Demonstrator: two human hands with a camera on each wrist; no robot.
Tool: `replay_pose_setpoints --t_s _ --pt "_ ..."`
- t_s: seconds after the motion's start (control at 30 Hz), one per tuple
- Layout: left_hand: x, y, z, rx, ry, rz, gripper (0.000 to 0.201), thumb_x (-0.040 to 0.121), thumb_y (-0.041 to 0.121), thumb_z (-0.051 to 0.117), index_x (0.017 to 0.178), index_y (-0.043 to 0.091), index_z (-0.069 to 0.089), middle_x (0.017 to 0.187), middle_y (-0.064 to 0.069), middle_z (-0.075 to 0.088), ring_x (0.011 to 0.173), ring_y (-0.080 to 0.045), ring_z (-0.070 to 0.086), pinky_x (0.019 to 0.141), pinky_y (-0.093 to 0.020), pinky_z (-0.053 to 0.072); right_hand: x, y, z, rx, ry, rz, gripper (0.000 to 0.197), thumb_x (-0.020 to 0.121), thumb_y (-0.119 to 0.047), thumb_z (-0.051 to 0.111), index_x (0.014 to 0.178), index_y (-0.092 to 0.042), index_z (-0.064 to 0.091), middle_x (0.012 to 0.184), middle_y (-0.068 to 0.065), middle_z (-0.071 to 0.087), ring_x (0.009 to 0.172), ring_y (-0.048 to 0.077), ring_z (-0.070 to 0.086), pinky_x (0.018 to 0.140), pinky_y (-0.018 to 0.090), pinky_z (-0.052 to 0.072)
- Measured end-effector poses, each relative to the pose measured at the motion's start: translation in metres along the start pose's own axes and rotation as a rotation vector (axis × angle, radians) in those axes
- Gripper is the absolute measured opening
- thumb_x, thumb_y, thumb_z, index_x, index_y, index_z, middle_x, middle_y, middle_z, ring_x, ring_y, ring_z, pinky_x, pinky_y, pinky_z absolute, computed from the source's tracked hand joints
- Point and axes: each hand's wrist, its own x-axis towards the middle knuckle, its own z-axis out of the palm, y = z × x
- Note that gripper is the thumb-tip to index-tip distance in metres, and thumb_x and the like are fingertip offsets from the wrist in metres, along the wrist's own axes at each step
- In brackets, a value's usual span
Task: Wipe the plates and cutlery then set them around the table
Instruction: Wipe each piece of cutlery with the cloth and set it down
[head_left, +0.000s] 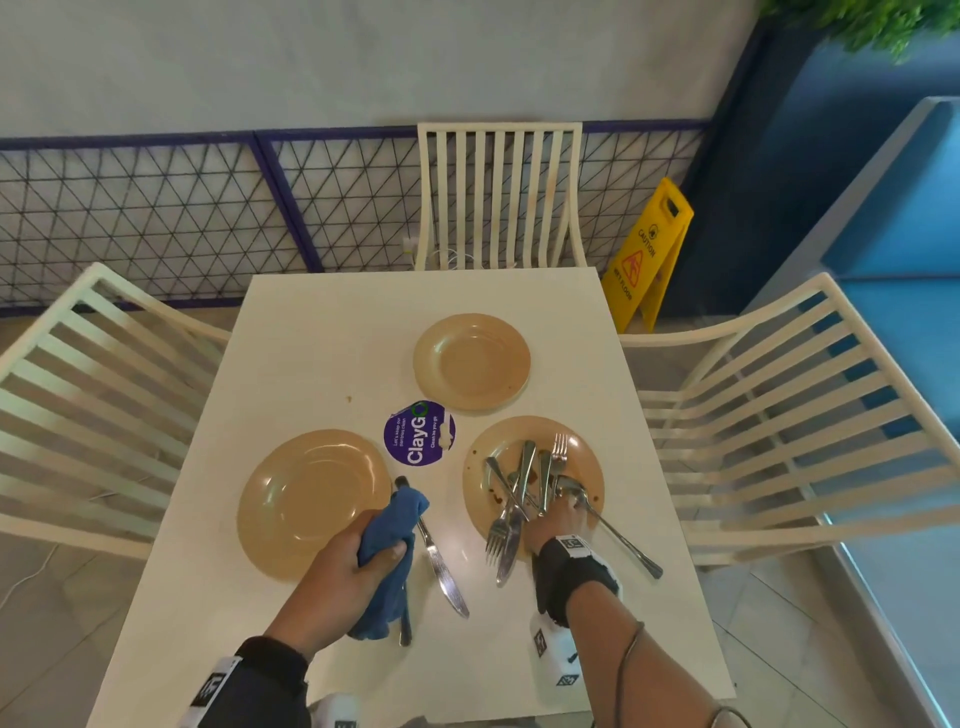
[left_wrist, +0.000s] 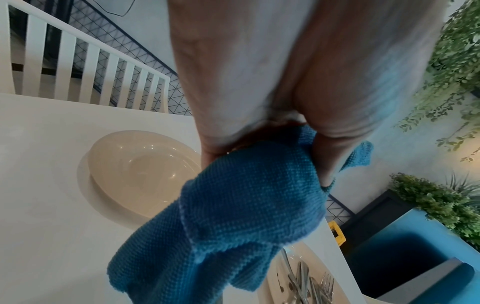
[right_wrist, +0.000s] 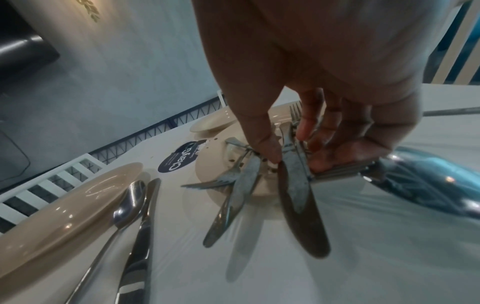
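Note:
Three tan plates stand on the white table (head_left: 322, 332): a left plate (head_left: 306, 501), a far plate (head_left: 471, 361), and a soiled right plate (head_left: 582, 457) piled with forks, knives and spoons (head_left: 524, 488). My right hand (head_left: 561, 514) is down on that pile; in the right wrist view its thumb and curled fingers (right_wrist: 335, 156) pinch a bundle of cutlery (right_wrist: 293, 176). My left hand (head_left: 363, 551) grips a bunched blue cloth (head_left: 389, 540) (left_wrist: 233, 205) just right of the left plate (left_wrist: 135, 170). A knife (head_left: 441, 566) and a spoon (right_wrist: 127, 199) lie on the table between the plates.
A round purple ClayGo sticker (head_left: 420, 433) marks the table centre. White slatted chairs stand at the left (head_left: 88, 395), far (head_left: 498, 197) and right (head_left: 800, 405) sides. A yellow wet-floor sign (head_left: 647, 254) stands by the mesh fence (head_left: 156, 218).

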Motion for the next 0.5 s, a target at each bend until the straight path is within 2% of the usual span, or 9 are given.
replay_pose_setpoints --t_s 0.23,0.37,0.5 --pt "0.001 -0.010 -0.019 -0.033 -0.019 0.003 0.017 0.099 0.023 0.061 0.115 0.028 0.061 0.099 0.006 0.073 0.093 -0.006 0.070 0.083 -0.025 0.050 -0.007 -0.006 0.003 -0.031 0.005 0.031 0.047 0.088 -0.022 0.066 0.132 -0.009 0.052 0.125 0.012 0.060 0.112 0.029 0.061 0.092 0.038 0.054" --pt "0.004 -0.014 -0.027 -0.033 -0.044 0.005 0.017 0.100 0.022 0.060 0.115 0.031 0.061 0.098 0.009 0.073 0.092 -0.003 0.069 0.083 -0.024 0.049 -0.005 -0.010 0.005 -0.008 -0.023 0.060 0.022 0.088 -0.016 0.067 0.108 -0.006 0.067 0.104 0.010 0.068 0.095 0.026 0.066 0.081 0.034 0.057" --pt "0.009 -0.009 -0.029 -0.056 -0.057 0.016 0.015 0.101 0.022 0.059 0.114 0.030 0.061 0.098 0.009 0.073 0.091 -0.001 0.069 0.081 -0.022 0.048 -0.004 -0.006 0.003 -0.039 -0.040 0.017 0.010 0.090 -0.013 0.062 0.094 -0.007 0.068 0.094 0.010 0.069 0.087 0.025 0.067 0.074 0.033 0.057"
